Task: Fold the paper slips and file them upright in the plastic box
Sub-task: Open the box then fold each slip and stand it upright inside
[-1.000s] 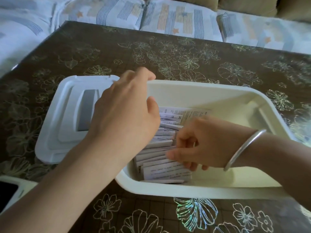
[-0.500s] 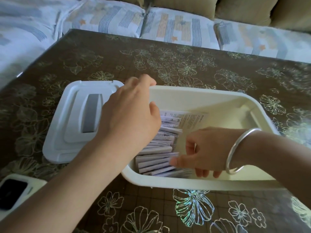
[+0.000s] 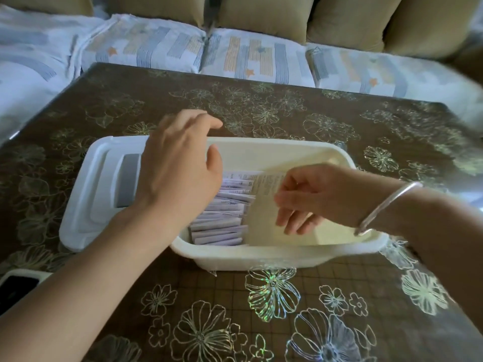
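Beyond a brown glossy surface [image 3: 287, 108] printed with shimmering flower outlines runs a sofa with striped cushions [image 3: 248, 56], at 12 o'clock.

Fingers [image 3: 295, 218] of the right hand [image 3: 321, 197] hang loosely curled and released, with no slip between them as far as the blur allows; a silver bangle [image 3: 386, 205] circles the wrist. Fingers [image 3: 206, 122] of the left hand [image 3: 180, 173] are spread and relaxed, grasping nothing, poised over the box's 9 o'clock end.

Both hands hover over a cream rectangular plastic box [image 3: 261, 254]. A row of folded white paper slips [image 3: 219, 218] stands on edge in its 9 o'clock end. Each slip's long axis runs from 9 to 3 o'clock, and the row packs from 12 towards 6. From the right fingers the row lies at 9 o'clock, just beside them. From the left palm it lies directly below and towards 4 o'clock, partly hidden. The left hand looks the nearer one for steadying the row, and the right is better placed to slide in the next slip from the open side. An unfolded printed sheet [image 3: 264, 184] lies at the row's 12 o'clock end, near the right fingertips.

Outward at 9 o'clock, a white plastic lid [image 3: 96, 192] sits beside the box, touching it. A dark-screened phone [image 3: 15, 286] shows at 8 o'clock.
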Motion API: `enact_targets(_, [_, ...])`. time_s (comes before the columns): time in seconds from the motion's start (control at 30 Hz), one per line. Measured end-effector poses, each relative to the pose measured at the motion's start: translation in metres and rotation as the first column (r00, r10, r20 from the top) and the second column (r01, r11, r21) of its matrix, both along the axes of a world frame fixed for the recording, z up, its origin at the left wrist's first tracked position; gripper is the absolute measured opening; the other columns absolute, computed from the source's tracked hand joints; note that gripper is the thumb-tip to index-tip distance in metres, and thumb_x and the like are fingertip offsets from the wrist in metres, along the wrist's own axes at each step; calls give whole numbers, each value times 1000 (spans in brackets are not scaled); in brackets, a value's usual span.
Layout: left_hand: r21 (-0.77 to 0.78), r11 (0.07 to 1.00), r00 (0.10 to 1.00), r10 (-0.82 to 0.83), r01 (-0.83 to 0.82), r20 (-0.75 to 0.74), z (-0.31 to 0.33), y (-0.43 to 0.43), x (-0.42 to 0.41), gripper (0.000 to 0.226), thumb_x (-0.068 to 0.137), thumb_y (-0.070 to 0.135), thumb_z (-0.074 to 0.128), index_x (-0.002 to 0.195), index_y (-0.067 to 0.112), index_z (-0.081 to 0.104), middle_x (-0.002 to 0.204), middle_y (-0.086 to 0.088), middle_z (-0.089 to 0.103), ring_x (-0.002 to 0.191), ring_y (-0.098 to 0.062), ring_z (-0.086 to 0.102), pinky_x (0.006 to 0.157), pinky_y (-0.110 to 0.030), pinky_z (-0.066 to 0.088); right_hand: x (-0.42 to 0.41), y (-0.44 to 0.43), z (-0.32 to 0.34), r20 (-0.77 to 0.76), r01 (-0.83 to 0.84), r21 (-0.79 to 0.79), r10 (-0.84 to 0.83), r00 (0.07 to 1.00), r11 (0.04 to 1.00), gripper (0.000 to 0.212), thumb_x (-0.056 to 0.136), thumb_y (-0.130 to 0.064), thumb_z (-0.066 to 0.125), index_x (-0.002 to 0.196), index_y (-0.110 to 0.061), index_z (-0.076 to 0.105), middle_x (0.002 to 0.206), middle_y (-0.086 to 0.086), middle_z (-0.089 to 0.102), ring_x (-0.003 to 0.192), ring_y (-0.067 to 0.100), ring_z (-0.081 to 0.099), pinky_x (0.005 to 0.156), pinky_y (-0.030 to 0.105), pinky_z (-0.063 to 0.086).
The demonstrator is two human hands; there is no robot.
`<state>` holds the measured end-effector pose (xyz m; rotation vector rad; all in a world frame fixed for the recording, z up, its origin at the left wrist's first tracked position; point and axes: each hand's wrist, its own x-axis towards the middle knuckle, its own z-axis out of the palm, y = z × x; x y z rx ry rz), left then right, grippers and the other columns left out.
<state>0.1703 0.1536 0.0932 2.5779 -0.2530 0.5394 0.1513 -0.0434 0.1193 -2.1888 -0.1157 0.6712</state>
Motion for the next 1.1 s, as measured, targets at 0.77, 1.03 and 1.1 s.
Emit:
enact_targets(0.77, [-355,777,848,-520,520,104,-89,-139,-152,28,87,3,51,90,21,72,91,14,67,83,-6,65,69,-31,55,-129,-210,-139,783,715,-513,-82,616,476,12,94,-24,56,93,-16,64,75,6,68,68,31,66,50,30,36])
enact_targets(1.03, [-350,800,863,-502,488,56,-105,-128,-166,32,88,-7,55,90,20,72,89,14,66,77,-8,65,64,-26,55,-126,-209,-140,741,635,-644,138,657,427,34,58,5,79,55,-12,50,40,3,47,30,21,47,41,16,19])
enact_targets(1.1, [-322,800,855,-514,507,69,-107,-124,-170,29,88,-1,52,91,20,72,91,16,65,73,-7,64,62,-28,54,-131,-211,-137,737,600,-652,200,646,463,36,56,8,78,57,-11,48,42,4,47,32,22,48,36,19,24])
